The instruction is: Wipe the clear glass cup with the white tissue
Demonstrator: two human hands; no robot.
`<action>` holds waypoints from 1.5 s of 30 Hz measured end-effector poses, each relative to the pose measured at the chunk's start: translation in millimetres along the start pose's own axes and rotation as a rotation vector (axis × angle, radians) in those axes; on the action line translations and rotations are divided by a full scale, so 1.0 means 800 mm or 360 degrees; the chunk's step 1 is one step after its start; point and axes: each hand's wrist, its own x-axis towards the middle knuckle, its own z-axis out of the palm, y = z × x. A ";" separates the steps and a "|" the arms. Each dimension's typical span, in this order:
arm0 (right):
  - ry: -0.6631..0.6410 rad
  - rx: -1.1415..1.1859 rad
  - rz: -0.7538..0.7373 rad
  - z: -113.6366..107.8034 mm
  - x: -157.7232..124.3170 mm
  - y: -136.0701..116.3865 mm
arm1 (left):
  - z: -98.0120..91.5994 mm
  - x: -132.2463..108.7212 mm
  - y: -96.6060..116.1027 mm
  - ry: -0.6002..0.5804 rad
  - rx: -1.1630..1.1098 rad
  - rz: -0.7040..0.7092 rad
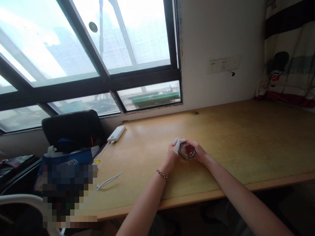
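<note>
Fingers (191,142) hold a glass dish (182,154) (white tissue (177,146) in left hand (171,152)).

One left hand (172,153), one right hand (199,151), so two in total. One glass dish (188,159), one white tissue or cloth (176,146) and one bracelet (162,175). Just the one desk (236,141), one curtain (295,73) and one white power bank (116,133). Three wall plates (213,66). One dark round disc (93,27), one black chair back (71,128), one blue bag (73,159). White cables (110,180)? More than one strand for sure, but tbh I can't pin down the number.
</note>
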 end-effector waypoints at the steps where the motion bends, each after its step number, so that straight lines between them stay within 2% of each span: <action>1: -0.0029 0.0057 0.0038 -0.001 0.002 0.001 | -0.001 0.002 -0.001 0.0015 0.0024 0.0004; 3: 0.0004 0.0172 0.0058 -0.005 0.006 0.003 | -0.003 0.006 -0.004 0.0011 0.0080 0.0017; 8: 0.0370 0.0332 0.0014 -0.016 0.018 0.006 | -0.009 0.009 -0.011 -0.0083 0.0332 0.0182; 13: 0.0555 0.0391 -0.0193 -0.021 0.025 0.005 | 0.002 -0.004 -0.018 -0.0188 0.0526 0.0177; 16: 0.0535 0.0372 -0.0269 -0.019 0.026 0.008 | 0.011 -0.010 -0.021 -0.0205 0.0376 0.0060; 21: 0.0476 0.0123 -0.0382 -0.016 0.028 0.014 | 0.010 -0.006 -0.023 -0.0056 -0.0021 -0.0184; 25: 0.0442 -0.0097 -0.0419 -0.019 0.032 0.018 | 0.003 -0.002 -0.023 0.0084 -0.0122 -0.0180; 28: 0.0418 -0.0112 -0.0400 -0.021 0.032 0.018 | 0.001 -0.001 -0.020 0.0147 -0.0118 -0.0119; 33: 0.0383 0.0073 -0.0290 -0.016 0.025 0.010 | 0.002 -0.002 -0.014 0.0100 -0.0097 0.0013; 36: 0.0399 0.0119 -0.0216 -0.011 0.022 0.009 | 0.002 -0.002 -0.013 0.0040 -0.0094 -0.0040; 39: 0.0446 0.0110 -0.0248 -0.009 0.022 0.015 | 0.004 -0.003 -0.013 -0.0026 -0.0217 -0.0145; 42: 0.0439 0.0025 -0.0288 -0.009 0.025 0.026 | 0.006 -0.004 -0.013 -0.0100 -0.0334 -0.0196; 45: 0.0424 -0.0255 -0.0371 -0.010 0.025 0.032 | 0.005 -0.004 -0.015 -0.0136 -0.0351 -0.0143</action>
